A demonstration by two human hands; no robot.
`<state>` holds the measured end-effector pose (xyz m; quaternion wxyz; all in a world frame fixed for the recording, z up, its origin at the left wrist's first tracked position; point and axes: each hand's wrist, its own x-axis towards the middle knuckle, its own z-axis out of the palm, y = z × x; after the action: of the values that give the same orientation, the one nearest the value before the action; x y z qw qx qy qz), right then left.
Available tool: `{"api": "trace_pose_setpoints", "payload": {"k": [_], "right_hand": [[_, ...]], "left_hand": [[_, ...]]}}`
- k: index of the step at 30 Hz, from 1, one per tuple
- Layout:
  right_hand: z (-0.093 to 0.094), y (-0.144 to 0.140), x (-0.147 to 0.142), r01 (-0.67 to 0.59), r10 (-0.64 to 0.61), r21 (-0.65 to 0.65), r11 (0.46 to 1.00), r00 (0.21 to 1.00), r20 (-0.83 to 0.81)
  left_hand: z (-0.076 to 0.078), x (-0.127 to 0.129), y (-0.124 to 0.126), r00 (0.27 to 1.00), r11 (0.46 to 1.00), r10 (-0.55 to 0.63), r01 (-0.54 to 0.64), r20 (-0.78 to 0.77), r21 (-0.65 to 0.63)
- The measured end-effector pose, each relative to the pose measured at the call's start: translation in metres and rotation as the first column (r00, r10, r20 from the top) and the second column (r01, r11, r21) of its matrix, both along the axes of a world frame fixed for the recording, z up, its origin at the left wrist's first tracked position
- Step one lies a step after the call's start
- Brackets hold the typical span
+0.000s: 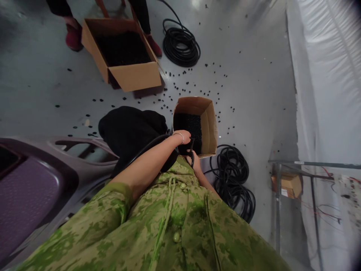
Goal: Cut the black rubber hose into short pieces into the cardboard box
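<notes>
My left hand (183, 137), with a thin bracelet at the wrist, is closed over the near left edge of a small cardboard box (209, 126). A black hose (146, 147) runs along the left forearm to that hand, and the fingers seem wrapped round it. Just below, my right hand (194, 161) is closed on a slim dark object (192, 158), too small and dark to name. Both hands are close together at the box's near side. Inside the box lies a heap of small black pieces (194, 126).
A larger cardboard box (138, 75) of black pieces stands between another person's feet. Coiled black hoses lie at the back (182, 47) and at the right (232, 165). Small black rings are scattered on the floor. A purple-seated chair (31, 195) is at left, a metal frame (278, 203) at right.
</notes>
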<state>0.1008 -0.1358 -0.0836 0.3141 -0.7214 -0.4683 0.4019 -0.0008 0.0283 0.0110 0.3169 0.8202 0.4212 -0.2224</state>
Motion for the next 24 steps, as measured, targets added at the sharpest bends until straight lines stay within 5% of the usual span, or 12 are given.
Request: {"api": "trace_pose_setpoints", "payload": {"k": [24], "right_hand": [[-0.0026, 0.0009, -0.0024, 0.02, -0.021, 0.039, 0.999, 0.999, 0.031]], "left_hand": [[0.0036, -0.0005, -0.0019, 1.0, 1.0, 0.002, -0.002, -0.005, -0.009]]}}
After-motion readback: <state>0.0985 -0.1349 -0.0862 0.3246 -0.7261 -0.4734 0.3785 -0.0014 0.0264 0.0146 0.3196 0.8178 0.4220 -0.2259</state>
